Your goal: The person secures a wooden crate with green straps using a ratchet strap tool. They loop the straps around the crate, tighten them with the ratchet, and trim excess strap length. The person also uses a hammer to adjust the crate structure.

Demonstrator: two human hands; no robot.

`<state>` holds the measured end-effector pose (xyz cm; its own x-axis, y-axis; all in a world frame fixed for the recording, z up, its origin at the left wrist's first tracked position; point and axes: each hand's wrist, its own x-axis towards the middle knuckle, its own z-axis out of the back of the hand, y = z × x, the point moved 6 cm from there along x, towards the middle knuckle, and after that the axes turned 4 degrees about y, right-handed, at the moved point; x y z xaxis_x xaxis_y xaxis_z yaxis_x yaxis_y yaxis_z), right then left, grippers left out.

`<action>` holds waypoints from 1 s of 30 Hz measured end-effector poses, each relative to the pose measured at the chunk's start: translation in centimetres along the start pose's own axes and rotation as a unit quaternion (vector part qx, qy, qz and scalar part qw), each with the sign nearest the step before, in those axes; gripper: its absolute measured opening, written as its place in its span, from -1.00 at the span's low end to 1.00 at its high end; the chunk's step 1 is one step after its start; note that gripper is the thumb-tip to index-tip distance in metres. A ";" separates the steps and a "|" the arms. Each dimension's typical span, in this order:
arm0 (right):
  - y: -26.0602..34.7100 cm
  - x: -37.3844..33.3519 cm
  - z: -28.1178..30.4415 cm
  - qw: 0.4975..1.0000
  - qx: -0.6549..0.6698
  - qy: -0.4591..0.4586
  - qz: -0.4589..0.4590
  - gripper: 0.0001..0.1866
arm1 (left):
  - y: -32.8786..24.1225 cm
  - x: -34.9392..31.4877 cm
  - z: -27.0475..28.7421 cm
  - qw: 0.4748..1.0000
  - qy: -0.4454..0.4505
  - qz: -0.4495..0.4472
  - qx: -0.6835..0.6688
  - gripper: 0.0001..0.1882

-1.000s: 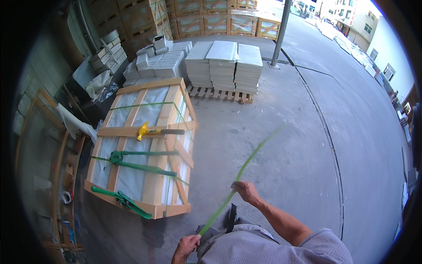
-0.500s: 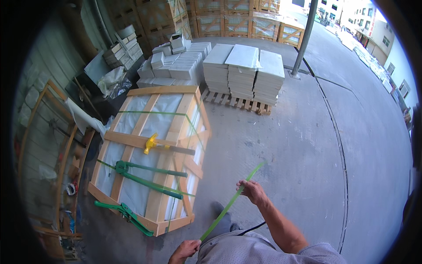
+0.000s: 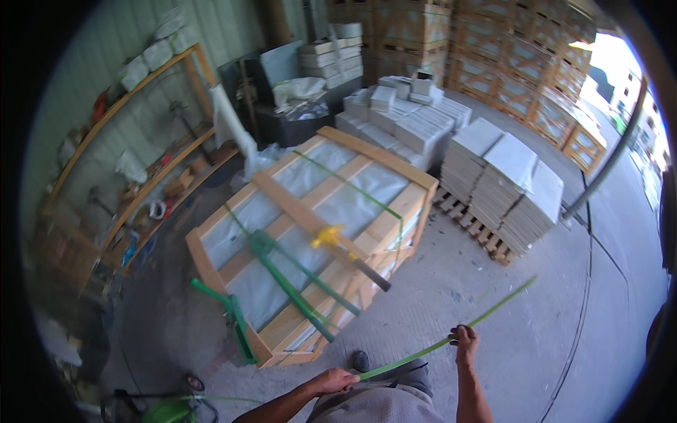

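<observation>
A length of green plastic strapping band [image 3: 415,355] runs in front of my body, held between my two hands. Closed around its near end is my left hand [image 3: 336,381], low at my waist. My right hand [image 3: 464,344] pinches the band farther along, and the free end sticks out past it to the upper right. Ahead and to the left stands a wooden crate [image 3: 282,331] wrapped with green bands. On its top lie a hammer [image 3: 328,236] with a yellow head and a green long-handled bolt cutter [image 3: 282,278]. A green strapping tool [image 3: 236,321] sits at the crate's left corner.
Behind the crate are stacked white slabs on a pallet [image 3: 486,236] and piled white boxes [image 3: 416,123]. Wooden shelving [image 3: 159,169] lines the left wall. A green wheeled device [image 3: 169,410] stands at the lower left. A metal post [image 3: 613,155] rises at the right.
My view has turned left, so the crate and stacks sit farther right in the picture, and the green wheeled device shows. Both hands keep hold of the band, which now lies flatter.
</observation>
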<state>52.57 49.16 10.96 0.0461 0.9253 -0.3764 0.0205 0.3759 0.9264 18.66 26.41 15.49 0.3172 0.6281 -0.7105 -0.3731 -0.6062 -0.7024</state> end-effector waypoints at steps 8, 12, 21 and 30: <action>3.9 2.4 -13.1 0.900 0.207 0.337 -0.185 -0.80 | -6.0 6.5 0.1 0.973 -0.168 -0.099 -0.120 -0.48; 6.6 7.0 -13.7 0.920 -0.071 0.382 0.057 -0.82 | -9.2 9.3 -1.6 0.953 -0.229 -0.066 -0.190 -0.52; 10.0 17.0 -12.1 0.897 -0.020 0.442 0.022 -0.77 | -14.3 13.1 -4.6 0.933 -0.332 -0.055 -0.126 -0.63; 10.3 6.0 -16.4 0.773 0.164 0.549 -0.273 -0.65 | -18.4 9.8 -1.0 0.825 -0.545 -0.145 0.033 -0.75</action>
<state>36.65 59.44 18.22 -0.9304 0.1864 -0.3156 -0.0020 0.8585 0.5129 29.50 43.22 21.40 -0.5580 0.8294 -0.0281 -0.4771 -0.3483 -0.8069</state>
